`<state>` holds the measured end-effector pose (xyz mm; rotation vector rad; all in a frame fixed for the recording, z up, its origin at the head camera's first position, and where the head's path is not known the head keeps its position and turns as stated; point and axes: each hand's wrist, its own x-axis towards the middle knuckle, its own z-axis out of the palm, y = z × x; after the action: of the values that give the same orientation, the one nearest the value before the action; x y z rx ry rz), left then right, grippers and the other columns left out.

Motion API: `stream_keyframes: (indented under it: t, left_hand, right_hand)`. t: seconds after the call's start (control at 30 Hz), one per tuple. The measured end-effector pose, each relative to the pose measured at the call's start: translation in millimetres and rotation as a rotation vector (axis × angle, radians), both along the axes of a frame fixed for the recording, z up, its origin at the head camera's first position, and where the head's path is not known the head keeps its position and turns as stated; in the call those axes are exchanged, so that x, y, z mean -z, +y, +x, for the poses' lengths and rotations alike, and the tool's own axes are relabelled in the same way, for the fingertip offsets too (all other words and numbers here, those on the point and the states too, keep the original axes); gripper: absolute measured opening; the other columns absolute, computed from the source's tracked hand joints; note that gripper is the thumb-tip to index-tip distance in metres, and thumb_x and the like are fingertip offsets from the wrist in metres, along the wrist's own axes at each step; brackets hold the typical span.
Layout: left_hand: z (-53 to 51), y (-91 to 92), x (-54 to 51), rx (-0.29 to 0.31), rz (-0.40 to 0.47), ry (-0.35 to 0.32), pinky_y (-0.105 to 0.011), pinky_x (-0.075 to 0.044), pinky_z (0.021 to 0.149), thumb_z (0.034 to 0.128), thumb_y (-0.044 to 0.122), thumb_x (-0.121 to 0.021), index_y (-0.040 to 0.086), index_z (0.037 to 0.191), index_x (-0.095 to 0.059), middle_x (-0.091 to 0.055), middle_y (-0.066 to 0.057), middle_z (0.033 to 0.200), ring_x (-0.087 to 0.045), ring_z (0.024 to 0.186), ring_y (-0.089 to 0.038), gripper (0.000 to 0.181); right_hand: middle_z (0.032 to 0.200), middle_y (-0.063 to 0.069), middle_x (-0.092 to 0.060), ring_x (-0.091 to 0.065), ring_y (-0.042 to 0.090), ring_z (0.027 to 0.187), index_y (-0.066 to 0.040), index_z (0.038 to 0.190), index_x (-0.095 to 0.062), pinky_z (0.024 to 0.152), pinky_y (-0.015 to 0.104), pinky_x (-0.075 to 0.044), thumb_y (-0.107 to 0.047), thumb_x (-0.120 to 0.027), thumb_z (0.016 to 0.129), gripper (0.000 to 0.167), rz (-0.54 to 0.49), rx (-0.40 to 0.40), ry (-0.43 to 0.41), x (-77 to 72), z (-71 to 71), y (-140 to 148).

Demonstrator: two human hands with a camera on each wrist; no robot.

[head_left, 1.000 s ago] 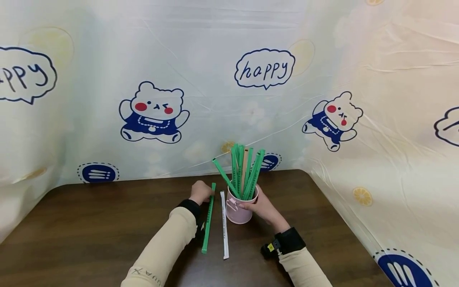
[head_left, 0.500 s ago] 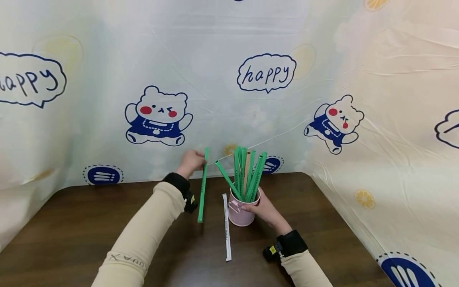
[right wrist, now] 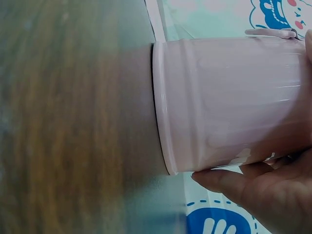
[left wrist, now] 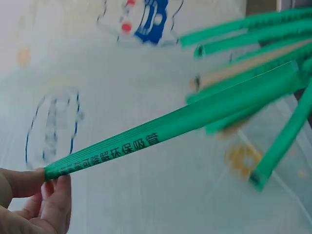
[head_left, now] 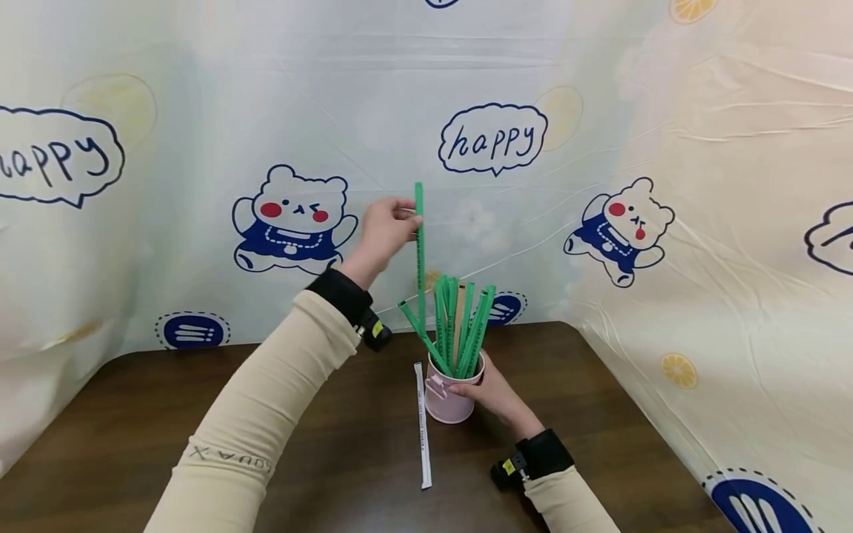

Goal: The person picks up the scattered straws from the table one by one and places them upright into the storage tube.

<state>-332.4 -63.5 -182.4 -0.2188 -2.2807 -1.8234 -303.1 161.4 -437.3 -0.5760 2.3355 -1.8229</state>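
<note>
My left hand (head_left: pixel 389 231) pinches a green paper-wrapped straw (head_left: pixel 420 259) near its top and holds it upright. Its lower end reaches down to the left rim of a pink bucket (head_left: pixel 448 403); whether it is inside or behind the rim I cannot tell. Dark printed characters run along this wrapped straw (left wrist: pixel 122 141) in the left wrist view. Several green wrapped straws (head_left: pixel 476 326) and a tan one (head_left: pixel 459 318) stand in the bucket, one leaning left. With thumb and fingers around its side, my right hand (head_left: pixel 496 389) grips the bucket, which stands on the table.
A white wrapped straw (head_left: pixel 423 429) lies on the brown wooden table (head_left: pixel 333 459), just left of the bucket. Behind the table hangs a pale printed cloth (head_left: pixel 400 89) with bears and lettering, which also slopes along the right side.
My left hand has lifted the green wrapped straw off the table, raised it and carried it right, over to the bucket. The right hand has kept its hold on the bucket.
</note>
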Motion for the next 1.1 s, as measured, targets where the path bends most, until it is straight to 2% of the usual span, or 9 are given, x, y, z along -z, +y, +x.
stream_keyframes:
  t: [0.1,0.3,0.47,0.67,0.87,1.0,1.1]
  left_hand:
    - [2.6,20.3,12.3,0.019,-0.024,0.021,-0.042,-0.059,0.1,0.1015,0.001,-0.059,-0.003,0.136,-0.058,-0.065,-0.025,0.128,-0.068,0.108,-0.034,0.035]
    - [10.5,49.5,53.0,0.104,-0.05,-0.002,-0.04,-0.058,0.097,0.103,0.003,-0.058,-0.002,0.136,-0.057,-0.063,-0.023,0.128,-0.065,0.116,-0.036,0.034]
    - [15.2,63.2,83.7,0.155,-0.105,0.017,-0.041,-0.059,0.093,0.1022,0.003,-0.059,-0.003,0.133,-0.059,-0.065,-0.024,0.123,-0.066,0.111,-0.037,0.031]
    - [12.3,69.6,112.6,0.161,-0.189,0.029,-0.037,-0.06,0.087,0.1009,0.003,-0.061,-0.004,0.126,-0.063,-0.068,-0.024,0.117,-0.068,0.107,-0.036,0.026]
    - [11.1,68.9,133.0,0.15,-0.272,0.019,-0.041,-0.059,0.093,0.0992,0.005,-0.064,-0.004,0.121,-0.065,-0.071,-0.023,0.115,-0.069,0.11,-0.035,0.024]
    - [12.6,68.1,139.5,0.156,-0.282,-0.004,-0.041,-0.059,0.092,0.0985,0.005,-0.065,-0.004,0.12,-0.066,-0.072,-0.023,0.114,-0.069,0.109,-0.035,0.023]
    - [12.5,69.1,141.6,0.154,-0.295,0.01,-0.041,-0.059,0.09,0.0977,0.006,-0.065,-0.004,0.119,-0.066,-0.072,-0.022,0.111,-0.07,0.107,-0.034,0.023]
  right_hand:
    - [0.158,0.021,-0.041,-0.044,0.035,0.141,-0.008,0.159,-0.024,0.118,0.05,-0.038,-0.02,-0.083,0.087,0.094,-0.001,-0.008,0.002,1.2,-0.1,0]
    - [0.157,0.022,-0.042,-0.045,0.035,0.141,-0.006,0.158,-0.024,0.116,0.048,-0.04,-0.019,-0.083,0.087,0.093,-0.013,-0.023,0.007,2.8,-0.2,-1]
    - [0.154,0.022,-0.044,-0.048,0.035,0.139,-0.005,0.157,-0.026,0.114,0.048,-0.043,-0.018,-0.083,0.087,0.091,-0.009,-0.006,0.009,2.2,-2.1,-1]
    - [0.153,0.022,-0.043,-0.049,0.035,0.137,-0.005,0.157,-0.024,0.115,0.052,-0.043,-0.02,-0.082,0.088,0.091,0.0,-0.004,0.002,2.2,-4.9,1]
    - [0.154,0.022,-0.042,-0.048,0.034,0.137,-0.007,0.16,-0.021,0.116,0.049,-0.042,-0.024,-0.084,0.086,0.098,0.001,-0.022,0.001,1.3,-3.6,3]
    - [0.155,0.021,-0.042,-0.048,0.034,0.137,-0.009,0.16,-0.021,0.116,0.049,-0.042,-0.024,-0.084,0.086,0.098,-0.005,-0.029,-0.001,1.1,-3.4,3]
    - [0.155,0.02,-0.043,-0.048,0.034,0.138,-0.009,0.159,-0.021,0.116,0.049,-0.041,-0.023,-0.084,0.086,0.097,-0.006,-0.022,-0.008,1.2,-3.3,3]
